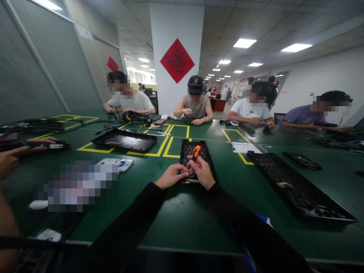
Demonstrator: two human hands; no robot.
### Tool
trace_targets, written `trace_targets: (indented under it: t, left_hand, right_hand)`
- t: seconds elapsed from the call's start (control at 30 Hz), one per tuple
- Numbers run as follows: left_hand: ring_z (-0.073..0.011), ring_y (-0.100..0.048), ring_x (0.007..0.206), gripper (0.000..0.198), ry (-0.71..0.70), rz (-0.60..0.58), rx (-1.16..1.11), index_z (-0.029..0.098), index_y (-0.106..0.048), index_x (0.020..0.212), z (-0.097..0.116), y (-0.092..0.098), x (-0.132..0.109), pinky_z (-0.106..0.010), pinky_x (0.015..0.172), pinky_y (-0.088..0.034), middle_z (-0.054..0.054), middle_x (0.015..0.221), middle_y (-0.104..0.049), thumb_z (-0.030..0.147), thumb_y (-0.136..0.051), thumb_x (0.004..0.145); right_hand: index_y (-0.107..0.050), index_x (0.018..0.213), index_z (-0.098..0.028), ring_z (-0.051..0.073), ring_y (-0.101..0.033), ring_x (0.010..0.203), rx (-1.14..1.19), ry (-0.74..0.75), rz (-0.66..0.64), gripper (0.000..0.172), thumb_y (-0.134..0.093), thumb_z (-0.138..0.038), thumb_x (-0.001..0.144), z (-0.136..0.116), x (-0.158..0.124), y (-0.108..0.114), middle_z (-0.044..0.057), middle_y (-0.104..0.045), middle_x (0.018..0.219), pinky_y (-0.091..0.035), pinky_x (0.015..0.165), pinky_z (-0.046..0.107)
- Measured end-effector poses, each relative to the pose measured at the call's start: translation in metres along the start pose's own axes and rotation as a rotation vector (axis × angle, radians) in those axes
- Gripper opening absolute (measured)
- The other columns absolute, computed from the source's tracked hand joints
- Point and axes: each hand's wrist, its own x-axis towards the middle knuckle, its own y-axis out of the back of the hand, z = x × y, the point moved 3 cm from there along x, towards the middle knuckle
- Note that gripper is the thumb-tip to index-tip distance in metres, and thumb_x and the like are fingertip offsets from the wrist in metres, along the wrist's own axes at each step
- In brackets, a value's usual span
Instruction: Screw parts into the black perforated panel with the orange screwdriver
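Note:
A screwdriver [196, 152] with an orange and black handle stands tilted up out of my right hand [204, 172]. The fingers of that hand are closed around its lower part, and the shaft and tip are hidden. Beside it, my left hand [174, 175] has its thumb and fingertips pinched together. Whatever lies between them is too small to make out. Both hands are over a black rectangular plastic casing [186, 146], which lies on the green table [182, 216] with its ribbed inside facing up. The fingertips of the two hands nearly meet above the casing.
A long black casing [301, 185] and a smaller black part [303, 160] lie to the right. Another black casing [125, 141] is at the left back. Cables [34, 125] and a co-worker's hands [40, 142] are at far left. Several people sit across the table.

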Motion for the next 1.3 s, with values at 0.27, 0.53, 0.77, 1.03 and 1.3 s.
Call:
trace_targets:
  t: [0.27, 0.53, 0.77, 1.03, 1.3]
  left_hand:
    - [-0.0126, -0.054, 0.069, 0.028, -0.003, -0.009, 0.007, 0.013, -0.066, 0.078, 0.000, -0.001, 0.000, -0.025, 0.068, -0.041, -0.004, 0.075, -0.064, 0.039, -0.057, 0.073]
    - [-0.0119, -0.051, 0.066, 0.029, 0.014, -0.007, 0.018, 0.013, -0.065, 0.080, 0.003, -0.001, -0.001, -0.024, 0.066, -0.041, -0.003, 0.074, -0.063, 0.040, -0.057, 0.073]
    - [-0.0143, -0.049, 0.074, 0.034, -0.002, 0.110, 0.110, 0.016, -0.064, 0.070, 0.011, 0.009, -0.004, -0.027, 0.075, -0.038, -0.002, 0.073, -0.060, 0.040, -0.043, 0.082]
    - [-0.0151, -0.046, 0.075, 0.054, -0.031, 0.078, 0.223, 0.019, -0.066, 0.056, 0.010, 0.007, -0.003, -0.027, 0.078, -0.033, -0.003, 0.070, -0.060, 0.040, -0.028, 0.087]
    - [-0.0155, -0.046, 0.075, 0.052, -0.003, 0.101, 0.192, 0.018, -0.066, 0.059, 0.010, 0.007, -0.002, -0.027, 0.079, -0.035, -0.003, 0.071, -0.061, 0.040, -0.028, 0.087]
  right_hand:
    - [-0.054, 0.106, -0.017, 0.007, -0.051, 0.053, -0.004, 0.000, -0.007, 0.032, -0.052, -0.035, 0.080, -0.001, 0.000, -0.001, 0.002, -0.059, 0.078, -0.045, 0.054, 0.023]
    - [-0.054, 0.103, -0.017, 0.007, -0.050, 0.052, 0.000, -0.016, 0.020, 0.032, -0.053, -0.036, 0.078, -0.002, 0.001, -0.001, 0.001, -0.058, 0.075, -0.045, 0.051, 0.022]
    - [-0.054, 0.104, -0.017, 0.008, -0.051, 0.053, 0.010, -0.021, 0.033, 0.033, -0.053, -0.037, 0.078, 0.000, 0.002, -0.001, 0.001, -0.058, 0.074, -0.045, 0.050, 0.021]
    - [-0.053, 0.103, -0.017, 0.008, -0.051, 0.052, -0.004, -0.025, 0.046, 0.032, -0.053, -0.037, 0.078, 0.001, 0.002, 0.001, 0.001, -0.058, 0.074, -0.044, 0.049, 0.021]
    - [-0.054, 0.101, -0.017, 0.007, -0.051, 0.050, 0.005, -0.015, 0.076, 0.031, -0.053, -0.038, 0.077, 0.000, 0.002, 0.002, 0.000, -0.058, 0.072, -0.043, 0.047, 0.020]
